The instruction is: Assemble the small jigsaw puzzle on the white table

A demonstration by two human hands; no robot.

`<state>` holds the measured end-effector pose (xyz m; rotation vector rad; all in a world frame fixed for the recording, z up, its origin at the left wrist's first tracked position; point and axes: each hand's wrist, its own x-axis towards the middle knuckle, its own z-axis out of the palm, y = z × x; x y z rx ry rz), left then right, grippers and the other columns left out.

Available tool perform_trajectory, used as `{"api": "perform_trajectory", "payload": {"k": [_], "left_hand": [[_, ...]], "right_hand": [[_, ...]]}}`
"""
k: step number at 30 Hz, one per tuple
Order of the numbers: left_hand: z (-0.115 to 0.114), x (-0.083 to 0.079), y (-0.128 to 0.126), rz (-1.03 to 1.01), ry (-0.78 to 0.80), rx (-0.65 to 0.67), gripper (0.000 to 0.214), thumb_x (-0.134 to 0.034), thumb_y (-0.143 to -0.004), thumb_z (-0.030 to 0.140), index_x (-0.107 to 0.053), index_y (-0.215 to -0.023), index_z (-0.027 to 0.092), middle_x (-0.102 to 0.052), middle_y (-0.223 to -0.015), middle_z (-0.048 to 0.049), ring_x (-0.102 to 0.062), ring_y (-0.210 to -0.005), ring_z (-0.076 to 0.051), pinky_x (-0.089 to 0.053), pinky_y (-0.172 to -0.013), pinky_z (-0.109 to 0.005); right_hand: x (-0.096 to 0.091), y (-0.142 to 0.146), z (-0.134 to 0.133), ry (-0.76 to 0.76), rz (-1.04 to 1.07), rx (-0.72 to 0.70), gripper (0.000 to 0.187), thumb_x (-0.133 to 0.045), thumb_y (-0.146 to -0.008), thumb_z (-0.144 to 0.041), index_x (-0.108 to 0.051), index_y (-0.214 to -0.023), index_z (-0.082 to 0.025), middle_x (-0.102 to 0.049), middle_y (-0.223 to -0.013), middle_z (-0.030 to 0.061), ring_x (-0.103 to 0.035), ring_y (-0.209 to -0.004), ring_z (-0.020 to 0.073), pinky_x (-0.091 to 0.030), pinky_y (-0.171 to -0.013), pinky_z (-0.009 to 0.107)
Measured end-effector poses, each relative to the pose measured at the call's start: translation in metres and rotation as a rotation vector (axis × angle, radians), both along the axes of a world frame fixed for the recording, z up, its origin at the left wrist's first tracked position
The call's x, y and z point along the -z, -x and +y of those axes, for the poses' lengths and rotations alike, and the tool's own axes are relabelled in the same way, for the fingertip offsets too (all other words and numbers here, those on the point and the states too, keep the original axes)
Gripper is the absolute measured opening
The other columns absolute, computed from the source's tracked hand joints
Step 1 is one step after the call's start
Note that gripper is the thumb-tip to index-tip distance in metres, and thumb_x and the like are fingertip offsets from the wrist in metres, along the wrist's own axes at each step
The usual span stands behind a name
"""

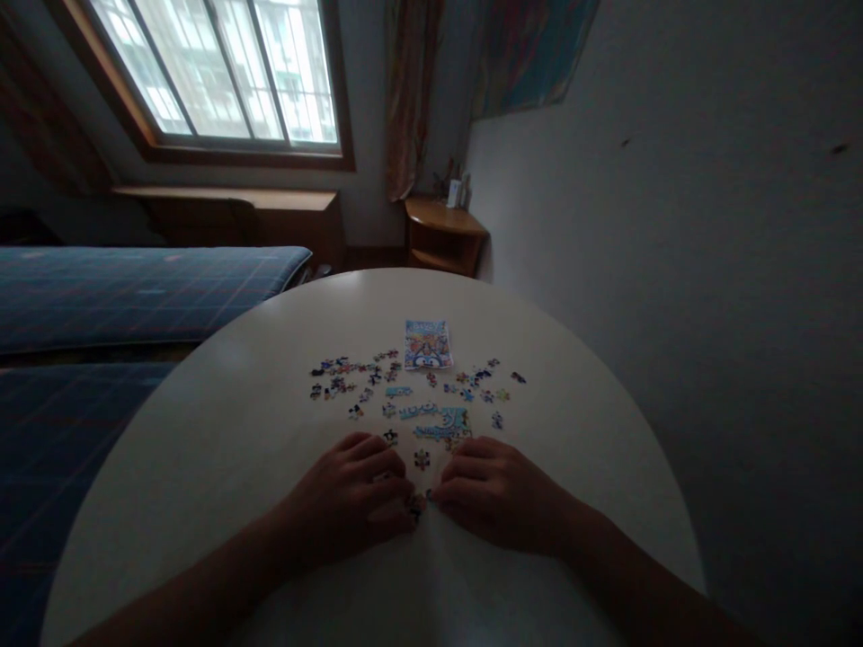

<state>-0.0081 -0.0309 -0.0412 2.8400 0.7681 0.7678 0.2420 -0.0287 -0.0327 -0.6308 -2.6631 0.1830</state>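
Note:
My left hand [364,490] rests low over the table, its fingers curled and its thumb and fingertips pinching a jigsaw puzzle piece [416,509]. Facing it from the right, my right hand [489,490] is closed too, with a small bluish puzzle piece [431,495] at its fingertips. A narrow gap separates the two hands. Just beyond them lies a single loose piece [422,459]. Past that sits a partly joined blue section of puzzle [441,427], its near right part hidden behind my right hand. A colourful picture sheet [427,344] lies farther back.
Loose puzzle pieces [341,368] are scattered to the left of the sheet, and more pieces [482,382] to its right. The round white table [580,422] has a bed [135,296] on its left and a wall [707,270] on its right. A corner shelf [441,216] stands behind.

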Motion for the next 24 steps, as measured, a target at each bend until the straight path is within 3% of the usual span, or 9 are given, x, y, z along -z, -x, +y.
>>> {"api": "perform_trajectory", "payload": {"k": [6,12,19,24], "left_hand": [[-0.002,0.000,-0.002,0.034,0.032,-0.010,0.004,-0.065,-0.088,0.027,-0.065,-0.091,0.024,-0.067,-0.087,0.0013,-0.058,-0.080,-0.018,-0.044,-0.078,-0.036],[-0.002,-0.001,-0.005,0.039,0.081,-0.016,0.011,-0.062,-0.089,0.022,-0.066,-0.098,0.027,-0.067,-0.091,0.0015,-0.057,-0.084,-0.018,-0.043,-0.079,-0.035],[-0.003,-0.003,-0.005,0.035,0.119,-0.059,0.011,-0.064,-0.087,0.022,-0.064,-0.097,0.024,-0.067,-0.096,-0.0005,-0.056,-0.089,-0.020,-0.042,-0.083,-0.037],[-0.004,-0.005,-0.006,0.042,0.176,-0.079,0.009,-0.063,-0.088,0.020,-0.064,-0.095,0.025,-0.066,-0.094,0.0002,-0.055,-0.090,-0.021,-0.041,-0.086,-0.038]], "right_hand": [[0.000,-0.001,0.000,0.000,0.011,-0.021,0.012,-0.058,-0.092,-0.025,-0.068,-0.085,-0.023,-0.069,-0.083,-0.0013,-0.058,-0.079,0.0147,-0.045,-0.079,0.030],[-0.003,-0.001,0.000,0.030,0.008,-0.039,0.010,-0.060,-0.091,-0.025,-0.067,-0.084,-0.023,-0.069,-0.085,-0.0015,-0.058,-0.079,0.0140,-0.045,-0.076,0.029],[0.006,0.002,0.000,0.031,0.039,0.109,0.016,-0.069,-0.085,-0.036,-0.064,-0.090,-0.021,-0.069,-0.093,0.0008,-0.061,-0.091,0.0188,-0.045,-0.085,0.034],[0.008,0.004,-0.002,0.024,0.041,0.144,0.009,-0.069,-0.085,-0.031,-0.066,-0.087,-0.023,-0.069,-0.091,-0.0008,-0.061,-0.088,0.0180,-0.045,-0.083,0.034]]}}
